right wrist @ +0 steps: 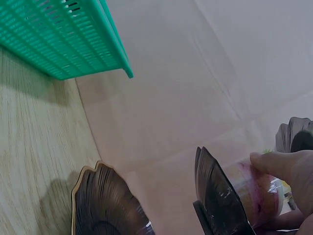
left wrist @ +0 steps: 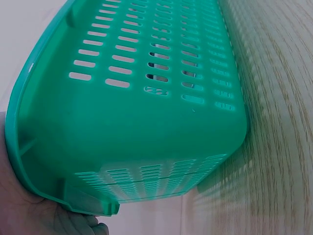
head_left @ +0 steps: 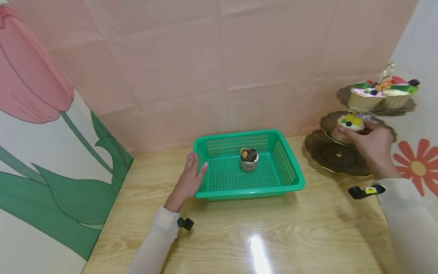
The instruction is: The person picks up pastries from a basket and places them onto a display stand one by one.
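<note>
My left hand (head_left: pixel 188 180) holds the left rim of a green plastic basket (head_left: pixel 299 182), thumb over the inner side and fingers outside. In the left wrist view, the hand (left wrist: pixel 34 213) is partly hidden behind the rim. Inside the basket stands a small cup dessert (head_left: pixel 249 161) with dark chunks and a cookie on top. My right hand (head_left: pixel 376 146) pinches a fruit-topped cupcake (head_left: pixel 350 123) at the middle tier of a brown tiered stand (head_left: pixel 325 154). In the right wrist view, the cupcake's pinkish side (right wrist: pixel 249 191) shows beside the tier's edge.
The top tier (head_left: pixel 383 110) carries a pink-creamed cupcake (head_left: pixel 365 99) and a white-creamed one (head_left: pixel 398 98), both with fruit. A wooden table (head_left: pixel 222 236) lies under the basket and stand. A pink cloth backdrop (head_left: pixel 178 68) hangs close behind them.
</note>
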A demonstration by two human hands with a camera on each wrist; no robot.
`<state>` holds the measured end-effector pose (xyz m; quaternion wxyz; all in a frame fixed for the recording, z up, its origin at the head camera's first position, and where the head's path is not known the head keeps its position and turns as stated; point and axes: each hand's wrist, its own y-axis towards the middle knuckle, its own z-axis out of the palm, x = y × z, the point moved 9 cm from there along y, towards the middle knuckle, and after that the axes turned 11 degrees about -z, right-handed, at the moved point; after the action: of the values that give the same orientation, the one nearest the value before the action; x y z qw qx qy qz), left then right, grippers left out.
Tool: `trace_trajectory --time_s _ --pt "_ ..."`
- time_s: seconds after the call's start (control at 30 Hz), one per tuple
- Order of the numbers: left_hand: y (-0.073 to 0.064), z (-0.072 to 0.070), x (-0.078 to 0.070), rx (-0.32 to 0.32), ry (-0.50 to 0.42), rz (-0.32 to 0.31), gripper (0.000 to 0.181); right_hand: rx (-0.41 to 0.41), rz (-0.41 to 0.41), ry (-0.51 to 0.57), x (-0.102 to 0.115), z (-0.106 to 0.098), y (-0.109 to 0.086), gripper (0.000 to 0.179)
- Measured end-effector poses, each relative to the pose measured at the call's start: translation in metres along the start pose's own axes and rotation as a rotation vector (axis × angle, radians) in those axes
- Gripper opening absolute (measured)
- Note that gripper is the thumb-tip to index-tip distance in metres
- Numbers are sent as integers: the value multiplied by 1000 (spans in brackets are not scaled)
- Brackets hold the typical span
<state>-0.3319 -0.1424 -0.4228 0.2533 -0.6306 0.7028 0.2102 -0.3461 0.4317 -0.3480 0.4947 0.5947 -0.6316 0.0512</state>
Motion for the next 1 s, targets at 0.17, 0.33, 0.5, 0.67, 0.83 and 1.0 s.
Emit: trace_trajectory --time_s 0.17,0.33,0.5,0.67,0.83,1.0 --pt "-1 0 0 1 -5 4 89 41 3 -57 0 1 2 59" --pt "-1 -1 -2 -2 -8 10 89 63 1 -54 1 1 3 60" --pt "-2 -1 -1 1 -5 2 89 80 -18 -56 4 2 3 59" --pt "-2 -2 0 -2 -3 -1 90 88 -47 -66 9 2 1 58" --pt "-2 -2 1 -2 -7 -3 90 71 -62 -77 17 -4 -5 54" --pt "-1 -1 0 2 0 2 91 31 -124 -213 39 -14 -19 46"
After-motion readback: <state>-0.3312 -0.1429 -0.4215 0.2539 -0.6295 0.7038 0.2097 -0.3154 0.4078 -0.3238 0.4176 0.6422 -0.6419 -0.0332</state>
